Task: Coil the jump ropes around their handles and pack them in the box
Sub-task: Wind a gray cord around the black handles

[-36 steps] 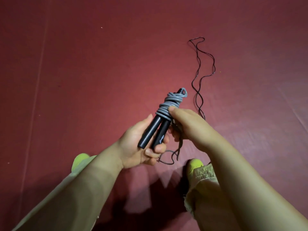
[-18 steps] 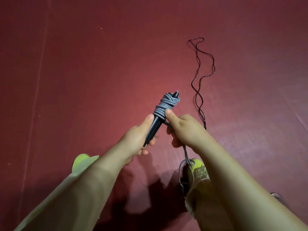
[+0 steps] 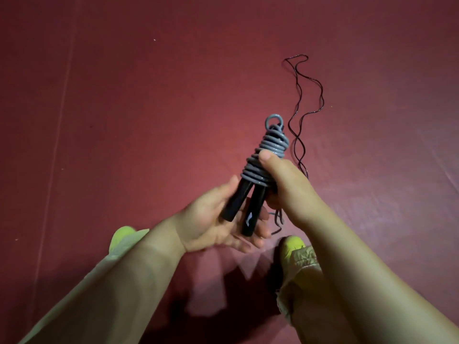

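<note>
Since half a second ago, both black handles (image 3: 244, 202) have swung back into plain sight, side by side, and a grey loop now sticks up at the top of the bundle; the left hand (image 3: 218, 224) has opened out beneath them, where before it gripped from the side.

Two handles show, held in the air above the dark red floor (image 3: 124, 120), between the two hands. Their long axis runs from lower left to upper right, butt ends toward the person and slightly splayed, cord ends pointing up and away. One grey rope (image 3: 267, 155) is coiled in many turns around their upper halves, with its single small loop at the far tip. A short loose tail of it hangs below the right hand (image 3: 285, 184).

Left fingers lie fairly straight and together, palm up, cradling the butt ends, thumb resting against the left handle. Right fingers curl round the coil from the right, thumb pressed on the turns.

One thin black rope (image 3: 301, 115) lies on the floor beyond, doubled and wavy, running away from the person. Two yellow-green shoe tips (image 3: 294, 243) show below the hands.
</note>
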Tool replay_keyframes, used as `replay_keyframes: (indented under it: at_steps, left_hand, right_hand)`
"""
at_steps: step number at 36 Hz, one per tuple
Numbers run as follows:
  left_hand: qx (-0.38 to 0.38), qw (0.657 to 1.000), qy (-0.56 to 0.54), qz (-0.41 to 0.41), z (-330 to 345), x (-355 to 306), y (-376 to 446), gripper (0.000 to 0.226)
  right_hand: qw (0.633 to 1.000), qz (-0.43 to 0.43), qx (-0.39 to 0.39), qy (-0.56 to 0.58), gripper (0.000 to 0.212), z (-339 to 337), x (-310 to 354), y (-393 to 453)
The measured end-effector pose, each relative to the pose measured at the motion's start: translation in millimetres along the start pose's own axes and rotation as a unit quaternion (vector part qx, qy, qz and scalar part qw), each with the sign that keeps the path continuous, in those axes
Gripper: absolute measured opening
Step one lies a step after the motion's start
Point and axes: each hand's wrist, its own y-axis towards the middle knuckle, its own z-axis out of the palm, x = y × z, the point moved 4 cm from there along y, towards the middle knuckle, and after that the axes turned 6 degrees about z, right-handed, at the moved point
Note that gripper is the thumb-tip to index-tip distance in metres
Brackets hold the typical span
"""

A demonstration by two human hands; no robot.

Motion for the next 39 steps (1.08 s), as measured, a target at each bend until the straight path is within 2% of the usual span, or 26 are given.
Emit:
replay_keyframes:
  at_steps: [2,4,6,9,10,15,19,23,27,31,35,39]
  left_hand:
    - [0.055,0.995,-0.085,-0.001,7.3,-1.5,-1.4,0.081]
    - [0.047,0.992,-0.118,-0.007,10.7,-1.4,0.1,0.079]
    - [0.0,0.994,-0.107,-0.01,8.5,-2.6,2.5,0.074]
    - [-0.062,0.994,-0.082,-0.027,2.8,-4.8,4.3,0.069]
    - [-0.081,0.994,-0.071,-0.031,1.3,-4.7,4.5,0.068]
    - [-0.15,0.988,-0.005,-0.023,-3.8,0.0,5.5,0.065]
    - [-0.206,0.976,0.064,-0.014,-9.0,1.5,7.5,0.07]
    - [-0.285,0.947,0.151,-0.004,-18.2,3.8,10.9,0.068]
    - [-0.328,0.922,0.208,0.011,-22.4,2.8,13.8,0.064]
    - [-0.375,0.87,0.318,0.027,-30.7,-2.2,10.8,0.063]
    - [-0.39,0.801,0.453,0.029,-32.9,-6.6,6.2,0.053]
    - [-0.391,0.78,0.487,0.024,-32.5,-8.3,5.4,0.045]
  right_hand:
    - [0.997,0.004,0.025,0.072,0.037,0.2,-1.1,0.4]
    - [0.993,0.008,0.06,0.104,0.036,1.0,-2.5,2.3]
    - [0.994,0.02,0.088,0.062,0.041,0.7,-3.1,4.0]
    - [0.991,0.058,0.092,-0.076,0.07,-6.1,-8.0,5.3]
    - [0.988,0.071,0.09,-0.104,0.074,-9.0,-9.3,4.5]
    - [0.983,0.12,0.075,-0.117,0.066,-13.3,-16.1,0.1]
    - [0.973,0.158,0.051,-0.159,0.071,-14.2,-19.3,0.2]
    - [0.967,0.158,0.016,-0.2,0.07,-13.2,-26.2,4.7]
    - [0.961,0.146,-0.011,-0.236,0.073,-12.2,-29.7,8.7]
    - [0.962,0.161,0.003,-0.222,0.075,-7.6,-30.0,6.4]
    - [0.959,0.151,0.027,-0.236,0.081,-1.9,-30.8,6.6]
    - [0.962,0.168,0.027,-0.214,0.079,-0.5,-31.6,7.6]
